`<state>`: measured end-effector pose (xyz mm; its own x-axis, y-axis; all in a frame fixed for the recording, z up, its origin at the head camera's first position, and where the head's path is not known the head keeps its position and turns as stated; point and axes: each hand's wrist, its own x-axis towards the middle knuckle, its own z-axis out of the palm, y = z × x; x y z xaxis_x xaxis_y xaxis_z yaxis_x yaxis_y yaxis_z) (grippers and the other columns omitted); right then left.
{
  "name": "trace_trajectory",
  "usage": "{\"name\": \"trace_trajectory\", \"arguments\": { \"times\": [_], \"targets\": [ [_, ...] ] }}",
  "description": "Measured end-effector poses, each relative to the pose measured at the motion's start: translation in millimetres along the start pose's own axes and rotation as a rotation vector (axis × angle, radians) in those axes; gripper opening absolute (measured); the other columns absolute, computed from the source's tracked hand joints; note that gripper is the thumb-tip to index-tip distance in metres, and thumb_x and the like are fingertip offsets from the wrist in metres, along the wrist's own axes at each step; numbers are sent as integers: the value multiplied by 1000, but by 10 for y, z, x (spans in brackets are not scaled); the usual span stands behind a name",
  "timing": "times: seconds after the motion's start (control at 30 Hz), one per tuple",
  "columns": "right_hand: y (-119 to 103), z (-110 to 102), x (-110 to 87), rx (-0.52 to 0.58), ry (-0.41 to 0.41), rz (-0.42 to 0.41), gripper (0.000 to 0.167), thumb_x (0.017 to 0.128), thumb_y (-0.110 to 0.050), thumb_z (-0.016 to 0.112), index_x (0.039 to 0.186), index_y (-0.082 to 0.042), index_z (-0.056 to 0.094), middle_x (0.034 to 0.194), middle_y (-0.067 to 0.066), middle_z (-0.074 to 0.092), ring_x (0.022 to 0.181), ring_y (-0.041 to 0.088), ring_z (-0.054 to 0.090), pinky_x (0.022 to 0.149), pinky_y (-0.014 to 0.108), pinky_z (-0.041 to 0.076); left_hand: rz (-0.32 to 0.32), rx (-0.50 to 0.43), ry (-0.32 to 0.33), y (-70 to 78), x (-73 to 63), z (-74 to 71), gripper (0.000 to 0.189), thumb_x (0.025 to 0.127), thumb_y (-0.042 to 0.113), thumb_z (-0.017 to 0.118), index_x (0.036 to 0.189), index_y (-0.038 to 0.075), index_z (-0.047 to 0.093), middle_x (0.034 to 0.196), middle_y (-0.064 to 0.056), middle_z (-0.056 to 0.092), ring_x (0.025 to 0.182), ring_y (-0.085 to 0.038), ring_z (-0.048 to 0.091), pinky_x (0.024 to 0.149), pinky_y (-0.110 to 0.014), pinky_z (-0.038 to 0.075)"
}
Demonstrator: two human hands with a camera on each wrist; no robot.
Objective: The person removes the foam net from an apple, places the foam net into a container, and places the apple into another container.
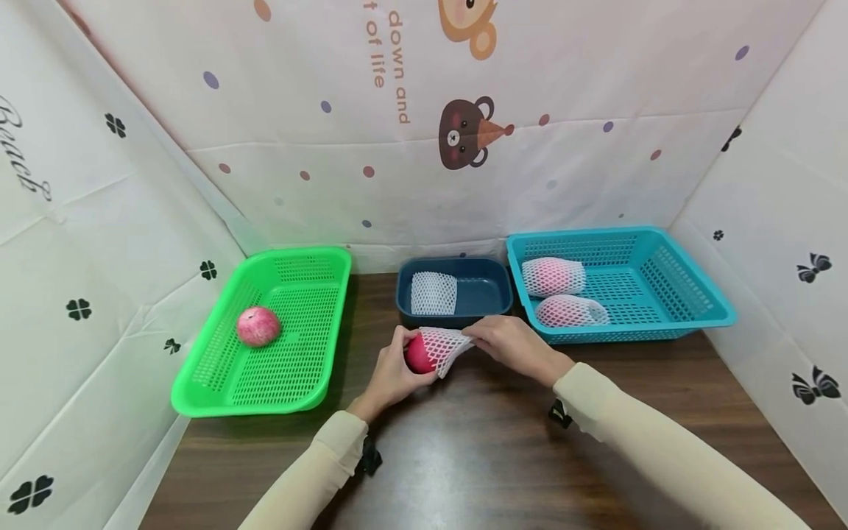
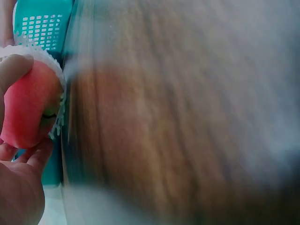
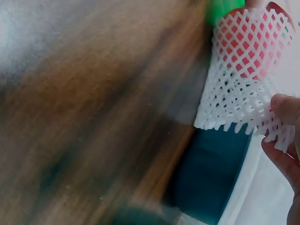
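A red apple (image 2: 33, 103) is partly inside a white foam net sleeve (image 3: 239, 70). My left hand (image 1: 392, 370) grips the apple's bare end, thumb on one side and fingers on the other. With thumb and fingertips my right hand (image 1: 511, 344) pinches the loose end of the sleeve. Both hands are above the table, just in front of the dark blue bin (image 1: 488, 293). Inside that bin lies a folded white foam net (image 1: 433, 294).
On the left, a green basket (image 1: 320, 368) holds one pink-red apple (image 1: 258, 326). At the right stands a blue basket (image 1: 689, 313) with two net-wrapped fruits (image 1: 553, 277) near its left side. Printed cloth walls (image 1: 298, 199) border the brown table (image 1: 464, 471).
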<state>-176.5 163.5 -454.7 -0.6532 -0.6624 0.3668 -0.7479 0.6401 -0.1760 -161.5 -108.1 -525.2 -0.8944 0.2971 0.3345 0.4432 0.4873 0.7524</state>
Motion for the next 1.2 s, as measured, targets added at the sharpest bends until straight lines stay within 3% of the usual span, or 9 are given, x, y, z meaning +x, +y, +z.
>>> {"name": "trace_trajectory", "arguments": {
  "times": [0.43, 0.77, 1.2],
  "targets": [
    [-4, -177, 112, -13, -1, -66, 28, 86, -7, 83, 113, -11, 78, 103, 2, 76, 92, 15, 72, 82, 32, 60, -38, 44, -11, -67, -86, -120, 81, 72, 29, 95, 137, 13, 49, 130, -4, 64, 112, -20, 64, 90, -36, 58],
    [-12, -353, 203, -61, -14, -65, 27, 85, -9, 84, 111, -12, 77, 100, 1, 74, 92, 16, 69, 82, 32, 60, 38, 126, -15, -63, -101, -158, 81, 72, 30, 95, 141, 9, 57, 135, -8, 64, 116, -25, 65, 95, -43, 57],
    [47, -537, 276, -38, 22, -31, 30, 91, -7, 78, 120, -9, 73, 111, 7, 73, 102, 22, 70, 86, 39, 60, 32, 121, -29, -48, -77, -172, 79, 73, 29, 94, 138, 7, 56, 131, -10, 65, 112, -28, 65, 91, -46, 58]
  ]
}}
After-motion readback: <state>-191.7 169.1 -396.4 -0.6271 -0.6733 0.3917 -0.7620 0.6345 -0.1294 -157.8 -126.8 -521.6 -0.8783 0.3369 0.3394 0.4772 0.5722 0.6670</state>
